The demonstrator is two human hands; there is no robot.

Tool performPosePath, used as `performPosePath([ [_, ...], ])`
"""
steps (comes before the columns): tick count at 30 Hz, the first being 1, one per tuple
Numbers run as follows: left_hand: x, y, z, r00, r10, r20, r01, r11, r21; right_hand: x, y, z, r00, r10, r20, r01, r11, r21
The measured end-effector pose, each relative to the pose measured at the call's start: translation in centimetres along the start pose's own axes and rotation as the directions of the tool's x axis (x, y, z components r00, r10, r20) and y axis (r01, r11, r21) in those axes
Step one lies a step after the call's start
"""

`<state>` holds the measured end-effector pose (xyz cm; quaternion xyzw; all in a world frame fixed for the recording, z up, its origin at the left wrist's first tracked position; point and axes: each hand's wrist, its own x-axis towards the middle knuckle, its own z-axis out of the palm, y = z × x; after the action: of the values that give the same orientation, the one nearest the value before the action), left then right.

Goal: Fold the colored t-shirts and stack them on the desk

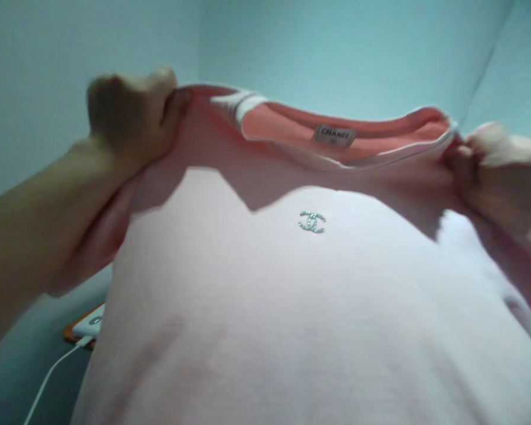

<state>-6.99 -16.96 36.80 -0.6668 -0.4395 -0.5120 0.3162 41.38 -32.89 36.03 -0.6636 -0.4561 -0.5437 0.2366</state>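
Hanging upright before me, the pink shirt [256, 265] faces me, its length running down past the view's lower edge. Wall [336, 53] shows above it; a white device [87, 324] sits by its left edge. My left hand [135, 115] and right hand [498, 162] are closed, each gripping cloth near a shoulder.

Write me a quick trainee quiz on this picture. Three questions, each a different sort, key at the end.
1. True or false: the left hand and the right hand both grip the pink shirt.

2. Choose one: the cable at lower left is (a) black, (b) white, (c) red.

3. Fill in: below the neck label, the pink shirt bears a sparkling ____.

Key: 1. True. 2. b. 3. Emblem.
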Motion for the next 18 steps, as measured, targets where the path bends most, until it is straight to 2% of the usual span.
performPosePath([
  [2, -0.2, -0.2, 4.4, 0.993, 0.037, 0.110, -0.051, 0.992, 0.118, -0.5, -1.5, 4.9, 0.996, -0.090, 0.003, 0.090, 0.987, -0.131],
  [3, -0.3, -0.1, 6.8, 0.984, 0.029, 0.177, -0.055, 0.988, 0.143, -0.6, -2.6, 7.8, 0.991, -0.129, 0.045, 0.135, 0.980, -0.144],
  [5, -0.7, 0.4, 12.1, 0.954, 0.000, 0.300, -0.055, 0.983, 0.173, -0.8, -5.9, 13.8, 0.965, -0.180, 0.191, 0.192, 0.980, -0.044],
  [7, -2.0, 1.3, 17.5, 0.913, -0.036, 0.407, -0.044, 0.982, 0.186, -1.6, -10.2, 19.0, 0.907, -0.216, 0.360, 0.205, 0.976, 0.069],
  [9, -5.0, 2.3, 22.5, 0.859, -0.055, 0.508, -0.043, 0.983, 0.179, -3.6, -14.8, 22.8, 0.834, -0.208, 0.511, 0.161, 0.978, 0.136],
  [11, -9.6, 3.2, 26.2, 0.791, -0.037, 0.611, -0.062, 0.988, 0.140, -7.2, -18.5, 24.9, 0.749, -0.186, 0.635, 0.097, 0.980, 0.173],
  [13, -15.3, 3.6, 28.5, 0.696, 0.001, 0.718, -0.083, 0.993, 0.079, -11.9, -20.8, 25.7, 0.636, -0.204, 0.744, 0.056, 0.974, 0.219],
  [16, -22.9, 3.1, 29.7, 0.539, 0.008, 0.842, -0.066, 0.997, 0.033, -19.1, -21.2, 25.9, 0.440, -0.213, 0.872, -0.024, 0.968, 0.249],
  [18, -26.1, 2.2, 30.1, 0.444, -0.040, 0.895, -0.024, 0.998, 0.056, -22.6, -20.1, 26.3, 0.327, -0.169, 0.930, -0.094, 0.973, 0.210],
])
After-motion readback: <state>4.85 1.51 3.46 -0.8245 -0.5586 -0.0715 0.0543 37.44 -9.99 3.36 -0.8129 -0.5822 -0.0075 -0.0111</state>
